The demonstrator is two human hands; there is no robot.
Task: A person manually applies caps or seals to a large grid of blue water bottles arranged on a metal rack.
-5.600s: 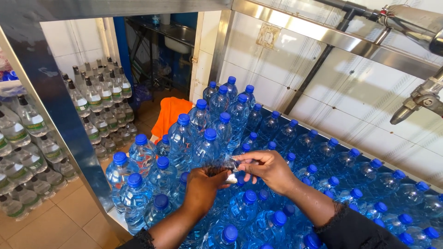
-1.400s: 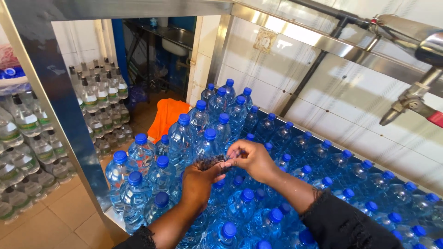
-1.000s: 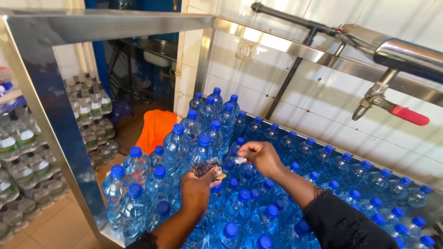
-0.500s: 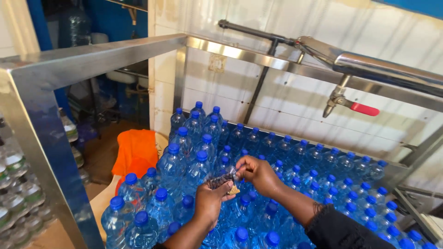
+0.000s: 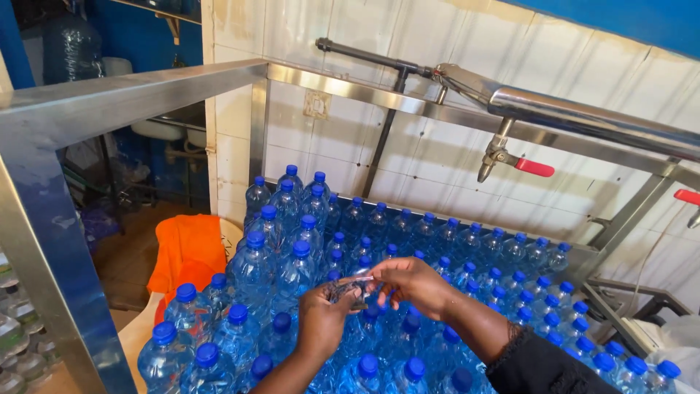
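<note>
My left hand (image 5: 323, 321) and my right hand (image 5: 413, 282) meet above a dense crowd of clear water bottles with blue caps (image 5: 293, 271). Both hands pinch a small strip of clear plastic film (image 5: 348, 287) held between them, just over the bottle caps. The left fingers curl under the strip, and the right fingers grip its right end. A dark sleeve (image 5: 543, 362) covers my right forearm.
A steel frame (image 5: 124, 91) surrounds the bottles. A steel pipe (image 5: 576, 114) with a red-handled tap (image 5: 514, 162) runs along the white tiled wall. An orange cloth (image 5: 186, 252) lies on a pale chair at the left. More bottles (image 5: 11, 343) stand at the far left.
The view has swung right and upward, bringing the pipe and tap into sight. My hands have stayed together on the plastic strip over the bottles.
</note>
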